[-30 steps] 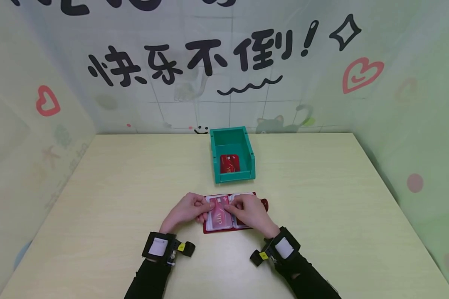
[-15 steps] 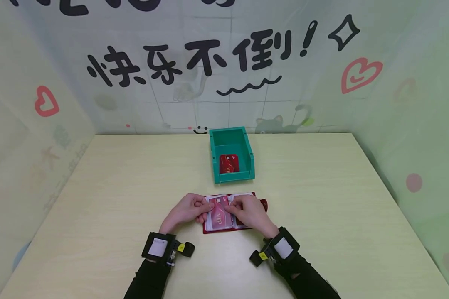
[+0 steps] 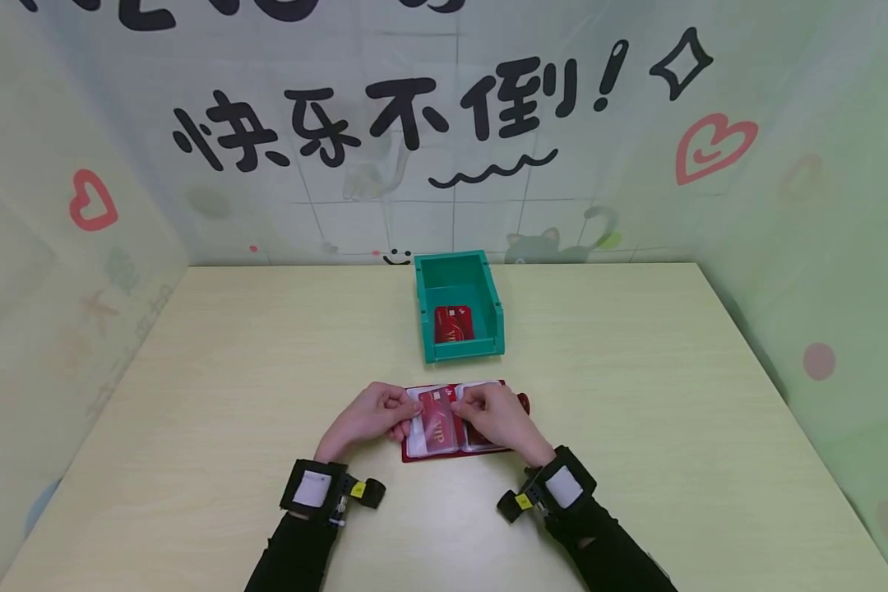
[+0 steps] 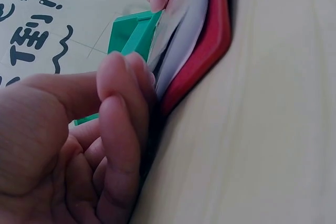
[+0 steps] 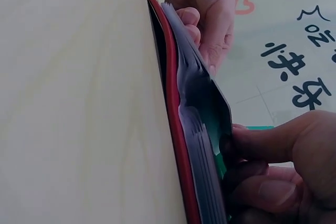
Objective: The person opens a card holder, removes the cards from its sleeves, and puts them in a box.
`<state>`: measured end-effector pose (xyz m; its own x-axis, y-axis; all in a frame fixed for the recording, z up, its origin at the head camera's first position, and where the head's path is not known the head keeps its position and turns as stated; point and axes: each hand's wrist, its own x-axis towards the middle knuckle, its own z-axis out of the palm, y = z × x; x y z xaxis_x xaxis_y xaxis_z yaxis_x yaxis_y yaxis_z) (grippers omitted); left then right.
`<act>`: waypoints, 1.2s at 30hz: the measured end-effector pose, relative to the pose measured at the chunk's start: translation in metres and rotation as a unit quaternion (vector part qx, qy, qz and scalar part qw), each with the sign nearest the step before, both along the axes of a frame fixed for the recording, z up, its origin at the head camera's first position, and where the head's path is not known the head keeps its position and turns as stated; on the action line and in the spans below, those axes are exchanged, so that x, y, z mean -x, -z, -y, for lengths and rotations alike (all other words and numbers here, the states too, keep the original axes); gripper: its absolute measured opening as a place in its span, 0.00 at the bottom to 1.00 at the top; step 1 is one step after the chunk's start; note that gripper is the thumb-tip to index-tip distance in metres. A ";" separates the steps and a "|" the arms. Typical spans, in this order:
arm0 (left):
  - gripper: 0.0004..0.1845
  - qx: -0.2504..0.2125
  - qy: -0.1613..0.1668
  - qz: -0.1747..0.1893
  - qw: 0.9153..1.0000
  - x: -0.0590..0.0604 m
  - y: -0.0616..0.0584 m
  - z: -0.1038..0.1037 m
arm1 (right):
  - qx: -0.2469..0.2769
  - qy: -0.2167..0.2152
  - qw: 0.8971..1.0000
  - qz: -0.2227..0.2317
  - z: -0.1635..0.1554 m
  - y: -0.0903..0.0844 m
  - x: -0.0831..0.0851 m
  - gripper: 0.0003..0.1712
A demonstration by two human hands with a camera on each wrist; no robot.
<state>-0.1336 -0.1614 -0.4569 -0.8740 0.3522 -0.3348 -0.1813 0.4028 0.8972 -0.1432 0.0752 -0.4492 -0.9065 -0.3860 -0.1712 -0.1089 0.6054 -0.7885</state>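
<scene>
A red card holder (image 3: 488,448) lies open on the table (image 3: 229,395), its clear sleeves (image 3: 418,444) fanned up. My left hand (image 3: 400,415) grips the sleeves' left edge with curled fingers (image 4: 121,129). My right hand (image 3: 462,409) pinches the top corner of a red VIP card (image 3: 437,423) that shows bright red partway out of a sleeve. The right wrist view shows the red cover (image 5: 170,103) edge-on, the sleeves (image 5: 199,103) lifted off it and my thumb (image 5: 262,142) pressed on their far edge. Beyond the holder stands a green bin (image 3: 497,316) with another red card (image 3: 454,323) inside.
The pale wooden table runs wide to both sides, with edges near the left and right walls. Patterned wall panels with black writing close in the back and sides. The green bin (image 4: 128,32) sits just beyond the holder.
The VIP card now shows bright red, where before it looked pale under the clear sleeve. My right hand has shifted slightly away from me. The left hand has not moved.
</scene>
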 end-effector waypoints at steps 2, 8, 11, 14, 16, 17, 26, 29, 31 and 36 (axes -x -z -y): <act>0.12 -0.001 0.002 0.001 1.000 0.000 0.000 0.000 | 0.003 0.001 1.000 0.002 -0.001 -0.001 0.000 0.18; 0.12 0.007 -0.006 0.005 1.000 0.000 -0.002 -0.001 | 0.001 -0.004 1.000 -0.015 0.000 -0.001 0.001 0.20; 0.11 0.010 -0.008 0.002 1.000 0.000 -0.002 -0.002 | -0.002 0.002 1.000 -0.013 0.001 -0.001 0.001 0.20; 0.11 0.008 -0.010 0.001 1.000 0.000 -0.002 -0.001 | -0.003 0.010 1.000 -0.006 0.000 -0.001 0.002 0.19; 0.11 0.006 -0.008 0.000 1.000 0.000 -0.002 -0.001 | -0.002 0.015 1.000 -0.001 -0.001 0.000 0.002 0.20; 0.11 0.006 -0.007 -0.001 1.000 0.000 -0.002 -0.001 | -0.002 0.016 1.000 0.002 -0.001 0.000 0.002 0.20; 0.11 0.014 -0.010 -0.003 1.000 0.000 -0.001 -0.002 | 0.000 0.036 0.999 0.027 -0.006 0.000 0.001 0.19; 0.11 0.014 -0.008 -0.004 1.000 0.000 -0.001 -0.002 | -0.003 0.044 0.998 0.038 -0.006 -0.002 0.001 0.19; 0.11 0.013 -0.006 -0.004 1.000 0.000 -0.001 -0.002 | -0.008 0.048 0.998 0.043 -0.007 -0.002 0.002 0.18; 0.11 0.012 -0.009 -0.001 1.000 0.000 -0.001 -0.002 | -0.005 0.048 0.997 0.060 -0.011 -0.005 0.001 0.18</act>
